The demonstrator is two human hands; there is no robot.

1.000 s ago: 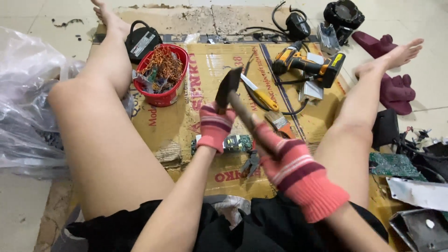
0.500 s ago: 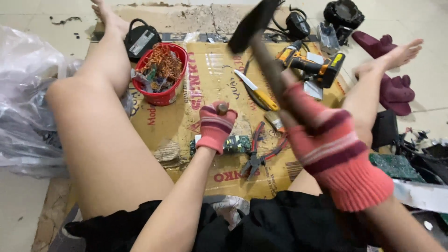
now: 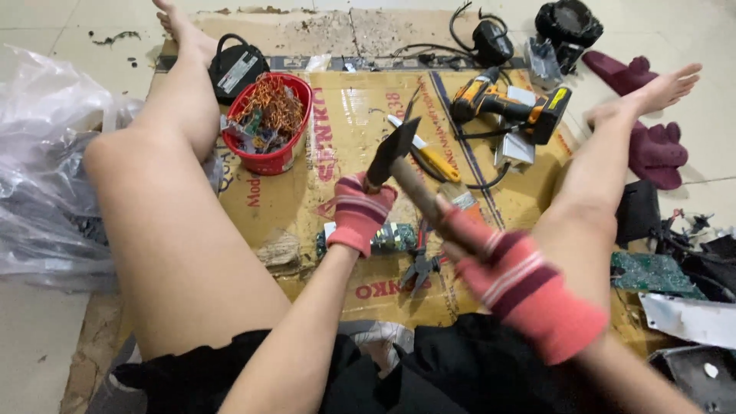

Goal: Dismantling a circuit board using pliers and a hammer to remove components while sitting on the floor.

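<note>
cardboard sheet [image 3: 307, 199] filled frame centre | your right hand [image 3: 498, 261], lower right, gripped the hammer [image 3: 406, 172], head beside left glove | your left hand [image 3: 359, 215] closed on the small circuit board [image 3: 391, 238] at centre, pressed to cardboard

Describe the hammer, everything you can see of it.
The hammer has a dark metal head and a brown, wood-looking handle. The gloved right hand grips the handle's lower end. It slants up and leftward, its head just above the gloved left hand, which rests on a small green circuit board on the cardboard. Motion blur hides finer detail; whether the head touches the glove is unclear.
</note>
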